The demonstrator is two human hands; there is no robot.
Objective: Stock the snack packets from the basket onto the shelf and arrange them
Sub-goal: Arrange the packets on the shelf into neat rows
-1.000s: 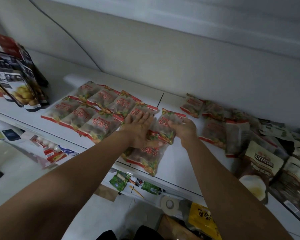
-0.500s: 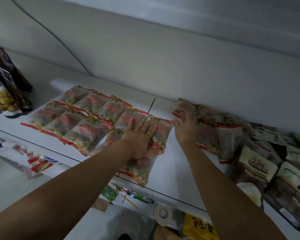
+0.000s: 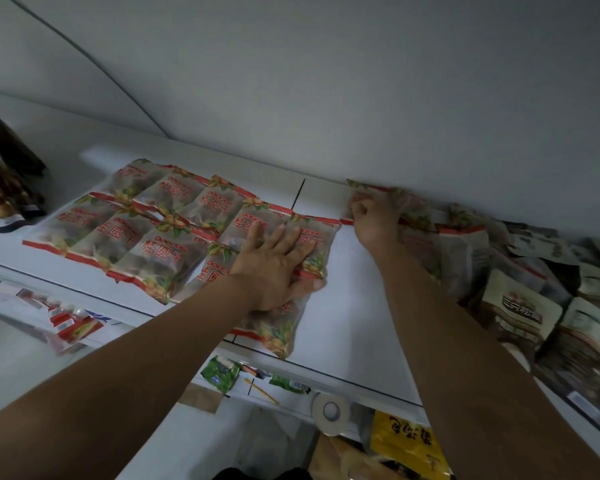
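Several clear snack packets with red trim (image 3: pixel 160 233) lie flat in overlapping rows on the white shelf (image 3: pixel 347 306). My left hand (image 3: pixel 274 265) lies flat with spread fingers on the rightmost packets of these rows (image 3: pixel 317 244). My right hand (image 3: pixel 371 220) reaches to the back of the shelf and grips the edge of another red-trimmed packet (image 3: pixel 406 202) in a loose pile by the wall. No basket is in view.
Dark and cream pouches (image 3: pixel 520 310) are piled at the right end of the shelf. Dark standing bags (image 3: pixel 4 174) are at the far left. Below the shelf edge I see a tape roll (image 3: pixel 330 408), a yellow bag (image 3: pixel 407 441) and small green packets (image 3: pixel 220 372).
My right hand let go of the packet it laid next to the rows and moved right and back to grip a packet in the pile. My left hand stayed pressed on the rows.
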